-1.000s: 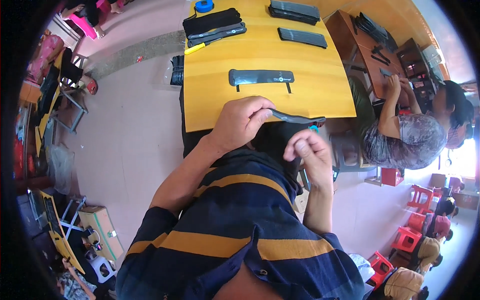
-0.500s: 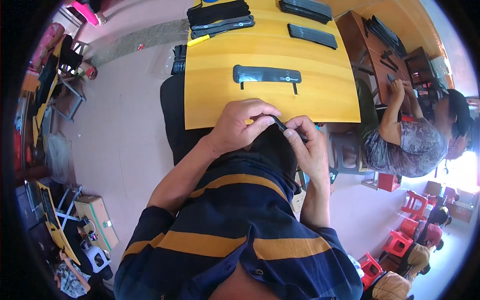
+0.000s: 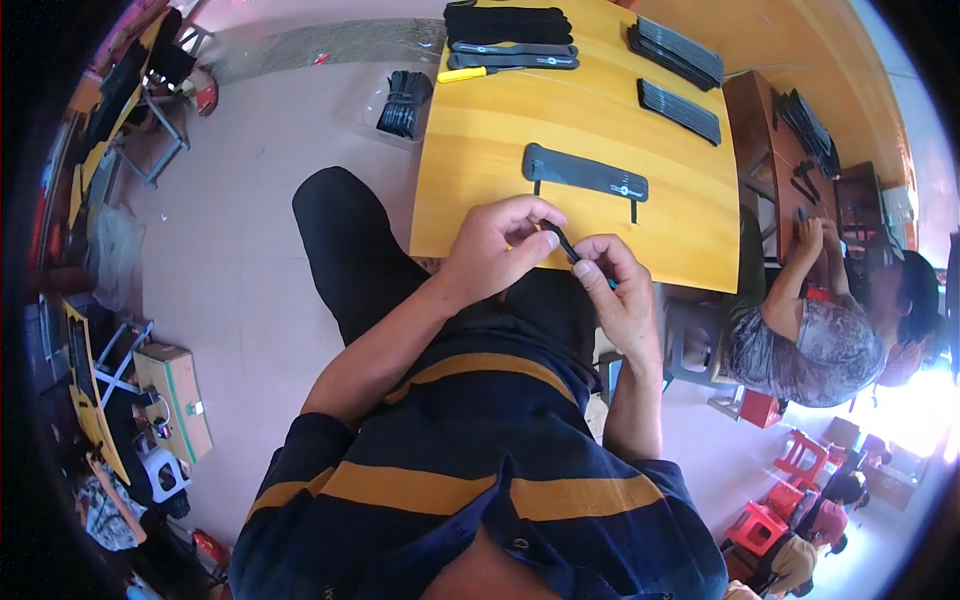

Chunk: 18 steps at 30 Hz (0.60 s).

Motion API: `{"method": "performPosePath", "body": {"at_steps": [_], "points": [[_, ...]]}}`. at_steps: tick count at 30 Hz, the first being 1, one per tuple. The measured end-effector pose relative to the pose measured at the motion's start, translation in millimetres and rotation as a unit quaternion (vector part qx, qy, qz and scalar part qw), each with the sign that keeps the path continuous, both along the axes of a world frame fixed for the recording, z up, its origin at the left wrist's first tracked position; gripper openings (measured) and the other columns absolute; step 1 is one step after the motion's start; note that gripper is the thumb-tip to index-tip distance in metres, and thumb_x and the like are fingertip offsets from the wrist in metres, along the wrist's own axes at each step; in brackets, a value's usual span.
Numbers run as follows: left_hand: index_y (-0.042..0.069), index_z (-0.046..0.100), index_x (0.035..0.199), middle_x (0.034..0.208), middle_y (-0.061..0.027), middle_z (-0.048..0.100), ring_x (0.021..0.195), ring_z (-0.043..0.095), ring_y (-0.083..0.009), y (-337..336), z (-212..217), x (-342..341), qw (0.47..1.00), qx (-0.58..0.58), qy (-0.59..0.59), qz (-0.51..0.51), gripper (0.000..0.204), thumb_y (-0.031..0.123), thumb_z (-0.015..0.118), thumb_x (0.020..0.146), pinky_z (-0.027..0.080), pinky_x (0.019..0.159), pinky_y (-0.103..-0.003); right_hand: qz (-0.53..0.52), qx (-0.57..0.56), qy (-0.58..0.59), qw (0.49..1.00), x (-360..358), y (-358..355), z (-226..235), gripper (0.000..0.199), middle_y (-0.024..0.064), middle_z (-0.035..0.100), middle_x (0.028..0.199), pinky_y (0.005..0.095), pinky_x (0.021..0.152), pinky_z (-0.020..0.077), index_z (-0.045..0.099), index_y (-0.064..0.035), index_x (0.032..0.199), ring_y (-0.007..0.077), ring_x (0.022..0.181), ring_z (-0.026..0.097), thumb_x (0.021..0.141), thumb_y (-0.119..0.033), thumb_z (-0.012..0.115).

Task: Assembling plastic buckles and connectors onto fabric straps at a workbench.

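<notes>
My left hand (image 3: 495,245) and my right hand (image 3: 618,292) meet at the near edge of a yellow wooden table (image 3: 480,160), both pinching a thin black strip (image 3: 562,240) between the fingertips. Just beyond the hands a long flat black strap piece (image 3: 585,174) with two small tabs lies on the table. My lap in dark trousers is below the hands.
Stacks of black strips (image 3: 680,110) and a pile of black pieces (image 3: 508,24) with a yellow-handled tool (image 3: 462,74) lie at the table's far side. A bag of black parts (image 3: 405,100) sits on the floor. A person (image 3: 820,340) works at a brown table (image 3: 790,150) to the right.
My hands have come together at the table edge and now hold the thin black strip between them; the view has tilted so more of the table's near edge shows.
</notes>
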<state>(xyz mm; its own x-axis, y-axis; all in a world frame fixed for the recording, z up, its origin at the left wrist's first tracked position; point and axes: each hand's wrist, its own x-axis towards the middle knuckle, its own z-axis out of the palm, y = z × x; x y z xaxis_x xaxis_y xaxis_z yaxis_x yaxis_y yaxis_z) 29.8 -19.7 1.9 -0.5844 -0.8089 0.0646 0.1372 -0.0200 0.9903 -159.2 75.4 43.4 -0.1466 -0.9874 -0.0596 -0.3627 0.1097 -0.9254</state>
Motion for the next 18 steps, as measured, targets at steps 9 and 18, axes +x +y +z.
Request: {"method": "performPosePath", "body": {"at_steps": [9,18], "points": [[-0.002,0.068,0.114,0.095,-0.0068,0.071,0.078,0.068,-0.0118,-26,-19,-1,0.994,0.052,0.008,0.092,0.021,0.006,0.065,0.095,0.055,0.072,-0.026,-0.002,-0.007,0.065,0.998,-12,-14,-30,0.020,0.0114,0.072,0.092,0.0321,0.076,0.0530,0.073,-0.0003,0.114,0.0216,0.081,0.068,0.098,-0.012,0.069],[0.002,0.065,0.123,0.126,-0.0207,0.063,0.118,0.059,-0.0400,-123,-4,21,0.798,-0.470,-0.293,0.236,0.035,0.012,0.068,0.089,0.048,0.101,-0.047,-0.032,-0.025,0.135,0.990,-28,-24,-41,0.020,0.0181,0.074,0.098,0.0378,0.081,0.0551,0.076,-0.0027,0.108,0.0319,0.090,0.072,0.097,-0.017,0.068]]}}
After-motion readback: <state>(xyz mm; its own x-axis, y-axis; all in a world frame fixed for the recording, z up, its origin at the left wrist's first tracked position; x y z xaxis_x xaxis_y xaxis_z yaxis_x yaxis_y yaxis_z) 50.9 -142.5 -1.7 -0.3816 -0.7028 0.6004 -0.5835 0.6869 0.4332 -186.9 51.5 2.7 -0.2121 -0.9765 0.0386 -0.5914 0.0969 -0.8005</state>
